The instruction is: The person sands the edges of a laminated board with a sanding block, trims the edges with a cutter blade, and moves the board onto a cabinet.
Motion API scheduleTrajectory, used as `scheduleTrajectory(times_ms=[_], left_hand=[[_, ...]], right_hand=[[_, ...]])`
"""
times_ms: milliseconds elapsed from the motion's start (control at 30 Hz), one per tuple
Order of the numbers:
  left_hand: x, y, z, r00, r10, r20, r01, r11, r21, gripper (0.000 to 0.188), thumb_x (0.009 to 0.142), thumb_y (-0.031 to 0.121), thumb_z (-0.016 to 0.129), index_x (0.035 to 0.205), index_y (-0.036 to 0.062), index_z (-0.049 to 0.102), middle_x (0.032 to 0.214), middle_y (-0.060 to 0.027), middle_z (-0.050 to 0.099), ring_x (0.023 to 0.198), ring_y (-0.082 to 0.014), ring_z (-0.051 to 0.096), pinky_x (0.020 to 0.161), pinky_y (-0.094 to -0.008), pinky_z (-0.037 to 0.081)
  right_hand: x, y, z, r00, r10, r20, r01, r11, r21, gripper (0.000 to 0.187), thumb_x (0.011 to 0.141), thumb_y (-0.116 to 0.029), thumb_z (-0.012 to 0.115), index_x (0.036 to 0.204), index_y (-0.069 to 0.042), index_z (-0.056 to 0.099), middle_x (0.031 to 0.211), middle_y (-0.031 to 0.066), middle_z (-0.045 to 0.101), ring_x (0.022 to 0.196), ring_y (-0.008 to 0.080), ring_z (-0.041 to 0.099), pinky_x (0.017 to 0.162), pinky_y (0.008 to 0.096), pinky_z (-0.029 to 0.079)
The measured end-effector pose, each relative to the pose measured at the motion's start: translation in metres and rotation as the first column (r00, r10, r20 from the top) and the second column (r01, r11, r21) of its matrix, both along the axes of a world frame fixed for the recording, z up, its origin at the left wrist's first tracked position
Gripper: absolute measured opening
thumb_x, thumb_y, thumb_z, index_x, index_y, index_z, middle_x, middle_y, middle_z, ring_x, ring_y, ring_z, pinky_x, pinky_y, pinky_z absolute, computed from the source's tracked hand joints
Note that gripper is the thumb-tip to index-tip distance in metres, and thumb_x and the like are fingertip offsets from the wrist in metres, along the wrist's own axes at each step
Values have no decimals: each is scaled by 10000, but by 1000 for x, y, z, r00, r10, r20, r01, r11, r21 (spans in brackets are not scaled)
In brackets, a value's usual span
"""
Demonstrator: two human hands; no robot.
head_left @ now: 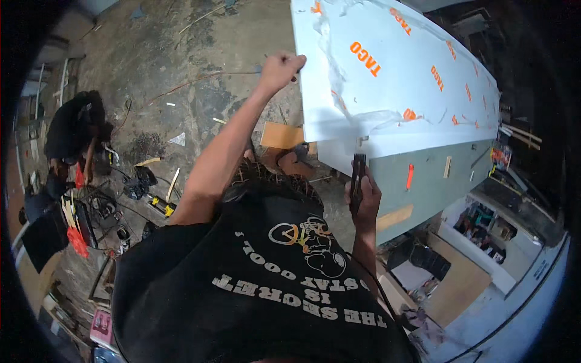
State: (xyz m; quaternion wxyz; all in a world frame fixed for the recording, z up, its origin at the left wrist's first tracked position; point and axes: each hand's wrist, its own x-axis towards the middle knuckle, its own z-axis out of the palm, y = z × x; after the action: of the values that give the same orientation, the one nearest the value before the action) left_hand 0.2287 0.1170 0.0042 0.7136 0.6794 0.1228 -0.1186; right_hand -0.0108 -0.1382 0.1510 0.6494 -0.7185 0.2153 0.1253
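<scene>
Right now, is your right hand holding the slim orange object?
No, the right hand grips a dark handheld tool, while the slim orange object lies on the grey-green surface.

Panel (417, 78) apparently on bench (433, 181), person (74, 126) far left

The panel (399, 72) is bright, the floor (242, 36) dimmer, picture edges bowed.

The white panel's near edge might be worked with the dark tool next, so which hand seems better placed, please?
Probably the right hand: it holds the dark tool close to the white panel, whereas the left hand is up at its left edge.
</scene>
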Motion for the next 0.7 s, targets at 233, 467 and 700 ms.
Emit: scheduleTrajectory(times_ms=[233,467,700], left_hand=[[-97,-38,-6,984,-172,-37,173,984,31,427,881,403,776,789,9,640,698,-46,636,635,-103,590,590,-284,486],[-165,-40,-17,960,-257,108,256,966,24,292,849,207,834,844,8,620,723,4,606,664,-70,527,625,-269,467],[-171,-38,4,993,-119,-20,120,992,49,283,877,234,807,927,-11,674,755,6,649,703,-66,563,651,-253,477]], right_hand=[[-41,0,-16,903,-428,-28,425,884,196,403,1071,-309,474,1329,-22,592,762,46,629,550,102,530,497,258,422],[-22,-4,-20,985,-171,-35,175,957,233,455,1081,-239,455,1459,12,487,1329,155,629,750,108,609,552,255,495],[24,-9,-48,754,592,285,-250,659,-709,387,998,-120,596,1370,-16,607,1429,165,587,1110,278,652,855,373,545]])
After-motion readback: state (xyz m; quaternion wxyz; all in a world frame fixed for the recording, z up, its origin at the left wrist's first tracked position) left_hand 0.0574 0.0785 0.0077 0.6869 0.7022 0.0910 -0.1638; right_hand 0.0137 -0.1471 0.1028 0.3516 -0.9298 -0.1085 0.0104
